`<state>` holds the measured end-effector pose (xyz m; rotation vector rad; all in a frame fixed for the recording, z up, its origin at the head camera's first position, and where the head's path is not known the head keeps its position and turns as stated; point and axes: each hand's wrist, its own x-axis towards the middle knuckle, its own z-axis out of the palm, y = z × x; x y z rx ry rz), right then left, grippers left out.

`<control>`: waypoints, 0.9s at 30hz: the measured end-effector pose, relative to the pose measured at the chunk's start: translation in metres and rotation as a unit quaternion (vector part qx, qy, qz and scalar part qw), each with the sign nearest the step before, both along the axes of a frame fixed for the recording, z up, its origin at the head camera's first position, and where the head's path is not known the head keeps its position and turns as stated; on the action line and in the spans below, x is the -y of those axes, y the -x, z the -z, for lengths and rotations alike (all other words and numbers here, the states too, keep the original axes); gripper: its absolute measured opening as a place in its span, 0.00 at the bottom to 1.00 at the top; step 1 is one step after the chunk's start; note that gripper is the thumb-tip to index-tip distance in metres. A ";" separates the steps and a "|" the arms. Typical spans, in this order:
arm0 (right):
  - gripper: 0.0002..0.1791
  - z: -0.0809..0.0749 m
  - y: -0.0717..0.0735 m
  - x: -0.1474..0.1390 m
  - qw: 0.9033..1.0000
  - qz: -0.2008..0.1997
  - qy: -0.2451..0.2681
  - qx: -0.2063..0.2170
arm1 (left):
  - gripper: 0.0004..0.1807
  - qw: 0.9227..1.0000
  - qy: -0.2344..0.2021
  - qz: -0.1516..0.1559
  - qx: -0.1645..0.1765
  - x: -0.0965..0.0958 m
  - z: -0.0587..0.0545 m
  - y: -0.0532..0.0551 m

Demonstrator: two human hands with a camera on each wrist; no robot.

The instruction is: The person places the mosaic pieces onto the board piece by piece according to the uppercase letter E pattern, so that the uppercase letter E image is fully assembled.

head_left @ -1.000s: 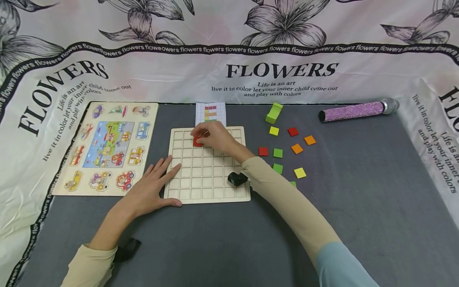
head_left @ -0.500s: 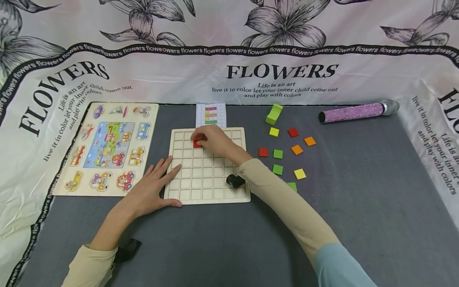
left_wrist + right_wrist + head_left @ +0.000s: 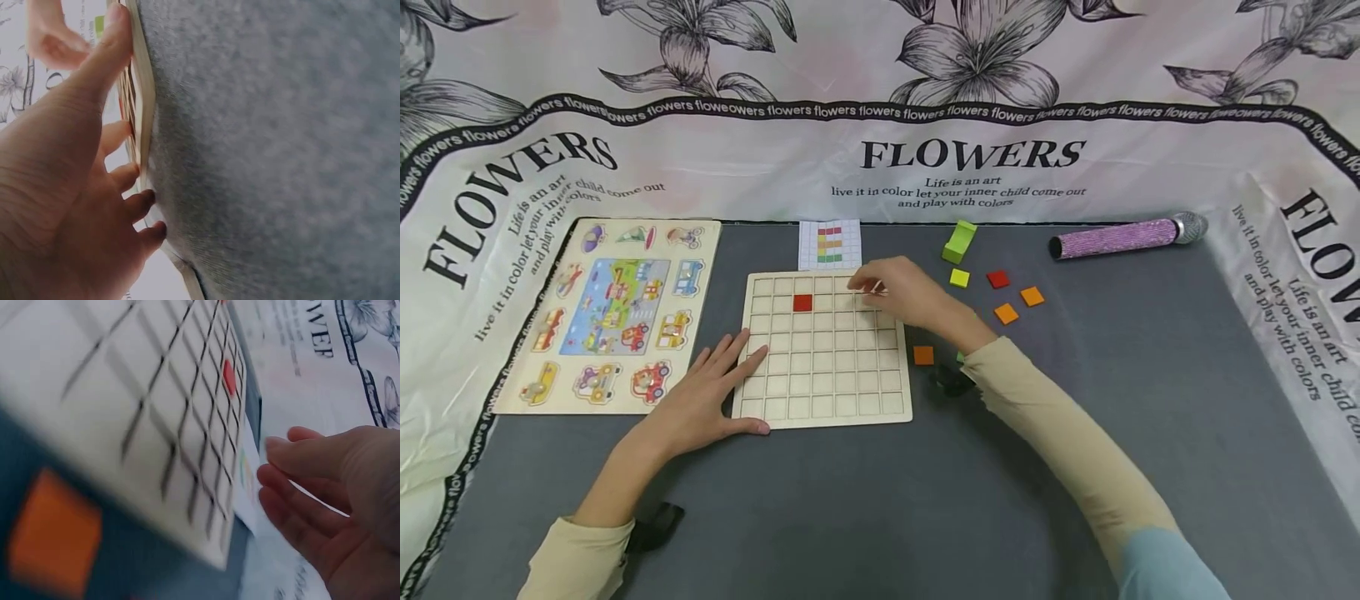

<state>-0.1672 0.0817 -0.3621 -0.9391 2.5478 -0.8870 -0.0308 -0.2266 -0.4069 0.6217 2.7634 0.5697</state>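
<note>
A pale wooden grid board (image 3: 820,362) lies on the grey tabletop. One red square tile (image 3: 802,303) sits in a cell of its second row; in the right wrist view this red tile (image 3: 229,378) shows near the board's far side. My left hand (image 3: 703,400) rests at the board's left edge with fingers spread, the thumb near the front corner; the left wrist view has this hand (image 3: 81,169) along the board's side. Over the upper right of the board is my right hand (image 3: 906,292). Its fingers are loosely bent, with nothing visible between them in the right wrist view.
A card with a coloured grid pattern (image 3: 830,245) lies behind the board. To the right are orange tiles (image 3: 1006,314), a red tile (image 3: 997,279), a yellow tile (image 3: 959,278) and green blocks (image 3: 959,242). A picture puzzle (image 3: 613,317) lies left, a glittery microphone (image 3: 1127,238) back right.
My right hand has let go of the red tile and moved right across the board, leaving the tile in its cell. My left hand stays at the board's edge. The head view has shifted slightly.
</note>
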 end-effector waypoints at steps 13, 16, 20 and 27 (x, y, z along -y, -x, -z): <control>0.25 0.000 -0.008 -0.075 0.992 0.012 -0.125 0.006 | 0.59 1.000 -0.005 0.002 -0.006 0.000 0.005 0.000; 0.25 0.002 -0.010 -0.077 0.992 0.018 -0.125 0.006 | 0.59 1.000 0.001 0.000 -0.008 0.001 0.005 0.000; 0.24 0.006 -0.013 -0.079 0.992 0.029 -0.125 0.004 | 0.59 1.000 0.000 -0.001 -0.009 0.001 0.004 0.001; 0.22 0.009 -0.012 -0.081 0.996 0.031 -0.088 0.007 | 0.60 1.000 0.006 -0.003 -0.004 0.001 0.002 0.001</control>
